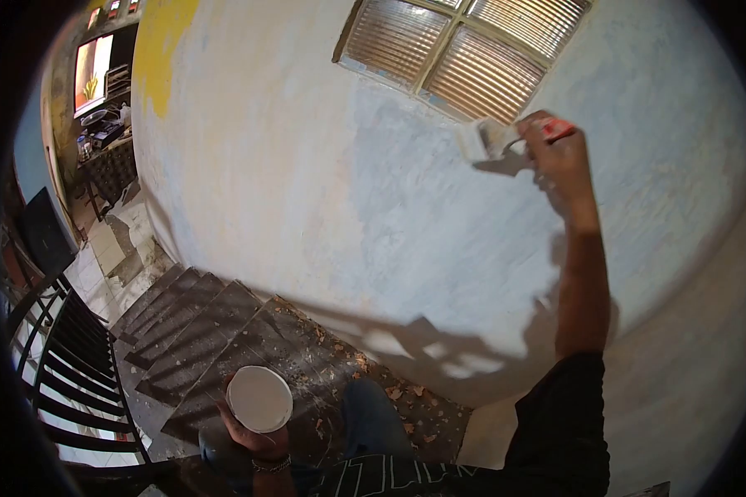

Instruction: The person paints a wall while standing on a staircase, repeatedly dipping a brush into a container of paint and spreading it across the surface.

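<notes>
My right hand (559, 157) is raised at the wall, fingers wrapped round the red handle of a paintbrush (491, 139). The bristles are whitish and lie at the wall just below the window. Low in the view, my left hand (253, 437) supports a round tub of white paint (259, 400) from below and the side, its open top facing up. The wall (273, 166) has pale cream, bluish-white and light blue patches, with a yellow area at the upper left. My right arm casts a shadow across it.
A glass-block window (464, 50) is set in the wall above the brush. Dark stairs (224, 340) descend to the left, strewn with paint flakes. Black railings (79, 373) run along the left side. Beyond stands a cluttered table (108, 141) near a bright opening.
</notes>
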Motion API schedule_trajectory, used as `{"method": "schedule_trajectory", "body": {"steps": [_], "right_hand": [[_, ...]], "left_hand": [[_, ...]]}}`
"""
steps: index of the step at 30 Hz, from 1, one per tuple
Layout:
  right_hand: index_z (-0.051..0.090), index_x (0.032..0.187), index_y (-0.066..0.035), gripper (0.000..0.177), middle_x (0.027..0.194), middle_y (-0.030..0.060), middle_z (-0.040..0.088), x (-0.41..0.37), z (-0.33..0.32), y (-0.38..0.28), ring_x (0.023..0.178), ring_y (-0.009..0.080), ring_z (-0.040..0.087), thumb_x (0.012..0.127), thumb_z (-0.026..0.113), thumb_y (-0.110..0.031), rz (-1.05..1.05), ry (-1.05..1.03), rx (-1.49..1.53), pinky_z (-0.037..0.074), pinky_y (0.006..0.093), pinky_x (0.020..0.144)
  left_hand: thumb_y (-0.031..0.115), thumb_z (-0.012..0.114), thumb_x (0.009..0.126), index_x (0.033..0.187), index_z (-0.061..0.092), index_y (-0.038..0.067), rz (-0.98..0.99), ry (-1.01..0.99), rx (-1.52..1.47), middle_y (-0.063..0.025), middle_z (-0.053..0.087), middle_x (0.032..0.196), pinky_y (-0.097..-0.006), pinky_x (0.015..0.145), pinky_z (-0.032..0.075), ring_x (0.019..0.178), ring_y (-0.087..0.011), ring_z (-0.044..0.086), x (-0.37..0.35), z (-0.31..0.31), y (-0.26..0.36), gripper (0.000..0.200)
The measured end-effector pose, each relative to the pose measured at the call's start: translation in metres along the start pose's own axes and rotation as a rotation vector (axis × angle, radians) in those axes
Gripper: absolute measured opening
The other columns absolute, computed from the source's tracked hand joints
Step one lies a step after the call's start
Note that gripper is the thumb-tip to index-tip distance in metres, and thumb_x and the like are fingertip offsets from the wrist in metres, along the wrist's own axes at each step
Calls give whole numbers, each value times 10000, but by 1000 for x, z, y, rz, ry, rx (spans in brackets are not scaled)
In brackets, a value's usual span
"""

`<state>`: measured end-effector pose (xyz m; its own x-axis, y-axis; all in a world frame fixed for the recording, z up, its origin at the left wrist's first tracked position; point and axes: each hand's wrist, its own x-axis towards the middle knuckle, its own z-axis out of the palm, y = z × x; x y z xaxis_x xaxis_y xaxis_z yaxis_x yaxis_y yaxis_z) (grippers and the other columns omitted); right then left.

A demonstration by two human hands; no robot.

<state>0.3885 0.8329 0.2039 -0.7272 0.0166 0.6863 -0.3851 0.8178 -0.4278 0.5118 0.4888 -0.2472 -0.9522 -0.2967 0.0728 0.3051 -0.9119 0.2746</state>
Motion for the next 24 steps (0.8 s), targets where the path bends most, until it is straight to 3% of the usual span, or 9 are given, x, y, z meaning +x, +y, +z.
{"method": "schedule_trajectory", "body": {"steps": [3,5,8,9,11,14,24], "right_hand": [[679,843,7,235,634,-14,579,-20,32,20,570,33,498,898,693,-221,54,-116,-118,410,236,479],[679,885,17,223,641,2,590,-48,52,20,580,45,524,899,684,-205,77,-118,106,429,233,483],[653,927,33,253,601,34,586,-107,92,-5,510,89,530,894,654,-218,66,-242,453,408,218,459],[649,927,34,247,604,39,592,-129,105,-17,505,89,532,895,650,-211,100,-332,545,410,219,455],[643,926,35,236,610,49,604,-154,131,-36,496,89,537,898,641,-199,151,-451,696,412,221,448],[650,843,21,188,596,10,601,-175,158,-53,483,41,533,911,645,-154,254,-537,758,410,197,427],[633,780,5,192,572,-13,567,-198,171,-39,487,29,505,904,654,-140,386,-498,758,396,212,442]], "left_hand": [[458,358,1019,1347,466,45,-23,30,72,-141,560,1286,-467,1003,453,1184,-312,548,7,3,-9,539],[521,429,980,1341,462,19,-157,126,-34,-148,555,1287,-471,1008,455,1210,-306,532,7,13,-8,619],[571,652,846,1345,450,12,95,-24,250,-174,542,1291,-463,985,486,1179,-306,554,14,16,-19,776],[571,618,872,1335,457,13,229,-132,304,-166,557,1275,-453,988,482,1160,-298,569,10,30,-19,743],[546,543,928,1292,491,28,-209,79,54,-142,595,1222,-424,989,471,1136,-276,585,25,22,-17,635],[514,482,968,1252,523,41,-241,0,2,-128,619,1189,-402,993,456,1129,-264,589,25,34,-25,554],[501,493,969,1253,532,45,-258,177,-90,-124,617,1207,-418,1013,444,1153,-267,578,25,22,-41,539]]}}
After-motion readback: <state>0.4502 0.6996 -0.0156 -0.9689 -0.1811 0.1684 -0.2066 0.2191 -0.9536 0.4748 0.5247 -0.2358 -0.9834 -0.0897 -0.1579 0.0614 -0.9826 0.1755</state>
